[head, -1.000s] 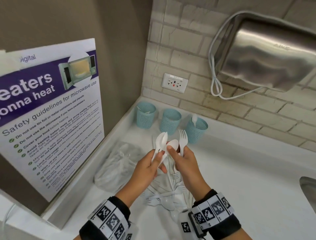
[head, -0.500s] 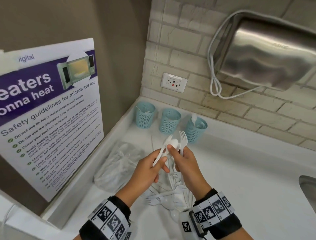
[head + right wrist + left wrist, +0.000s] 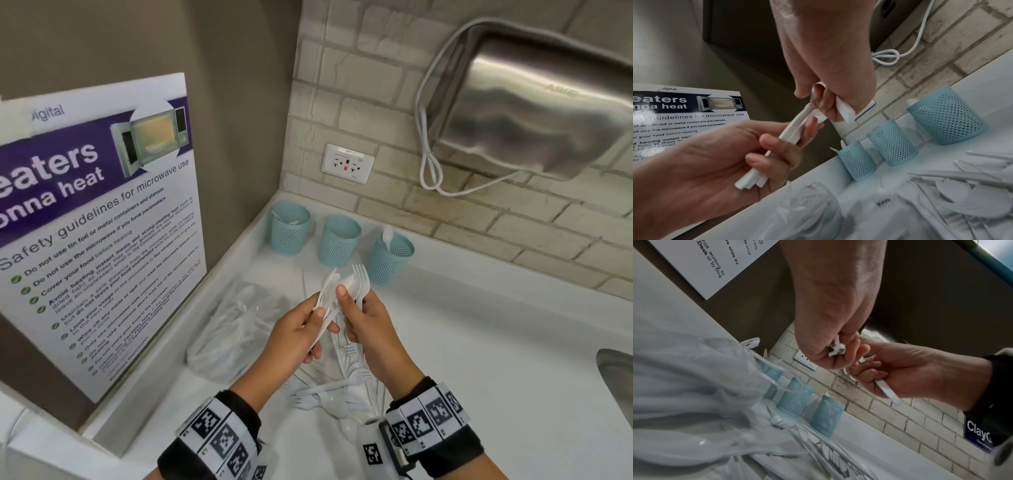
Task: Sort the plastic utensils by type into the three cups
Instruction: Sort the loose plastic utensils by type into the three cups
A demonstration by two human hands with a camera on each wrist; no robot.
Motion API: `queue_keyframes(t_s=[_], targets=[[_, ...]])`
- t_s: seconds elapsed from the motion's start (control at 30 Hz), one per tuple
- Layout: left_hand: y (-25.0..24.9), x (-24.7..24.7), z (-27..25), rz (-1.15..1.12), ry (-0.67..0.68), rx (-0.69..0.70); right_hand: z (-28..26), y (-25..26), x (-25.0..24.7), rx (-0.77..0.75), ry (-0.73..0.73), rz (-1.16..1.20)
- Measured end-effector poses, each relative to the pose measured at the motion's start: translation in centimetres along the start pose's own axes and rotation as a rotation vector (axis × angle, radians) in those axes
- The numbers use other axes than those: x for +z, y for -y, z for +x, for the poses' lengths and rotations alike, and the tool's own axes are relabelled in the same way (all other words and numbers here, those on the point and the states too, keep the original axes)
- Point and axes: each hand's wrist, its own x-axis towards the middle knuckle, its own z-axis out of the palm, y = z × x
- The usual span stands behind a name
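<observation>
Three blue mesh cups stand at the back of the white counter: the left cup (image 3: pixel 290 236), the middle cup (image 3: pixel 339 246) and the right cup (image 3: pixel 390 263). A white spoon (image 3: pixel 387 234) sticks up from the right cup. My left hand (image 3: pixel 317 318) grips a bundle of white utensils (image 3: pixel 327 291) by the handles (image 3: pixel 795 128). Close beside it, my right hand (image 3: pixel 352 308) holds a white fork (image 3: pixel 360 277) and pinches a spoon (image 3: pixel 349 284) under the thumb. Loose white utensils (image 3: pixel 335 394) lie piled on the counter below both hands.
A crumpled clear plastic bag (image 3: pixel 236 325) lies left of the pile. A microwave poster (image 3: pixel 96 222) leans on the left wall. On the brick wall are an outlet (image 3: pixel 347 163) and a steel hand dryer (image 3: pixel 534 113). A sink rim (image 3: pixel 616 383) shows at the right edge.
The left hand's bundle has turned edge-on and closed in on the right hand. The right thumb now lies over the spoon between the hands. Both hands stay above the pile.
</observation>
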Motion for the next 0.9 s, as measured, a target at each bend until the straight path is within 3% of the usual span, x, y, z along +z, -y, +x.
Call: queue_keyframes(t_s=[0.27, 0.43, 0.6, 0.77, 0.9], targets=[[-0.3, -0.2, 0.0, 0.049, -0.052, -0.012, 0.2, 0.1, -0.1, 0.093, 0.065, 0.092], [-0.7, -0.3, 0.1, 0.088, 0.012, -0.078, 0.1, -0.1, 0.1, 0.134, 0.163, 0.113], [-0.4, -0.1, 0.0, 0.111, 0.042, -0.099, 0.4, 0.6, -0.2, 0.133, 0.162, 0.105], [0.5, -0.6, 0.6, 0.082, -0.062, -0.074, 2.3, 1.5, -2.7, 0.128, -0.044, 0.267], [1.0, -1.1, 0.7, 0.068, -0.112, -0.07, 5.1, 2.4, -6.1, 0.039, -0.245, 0.359]])
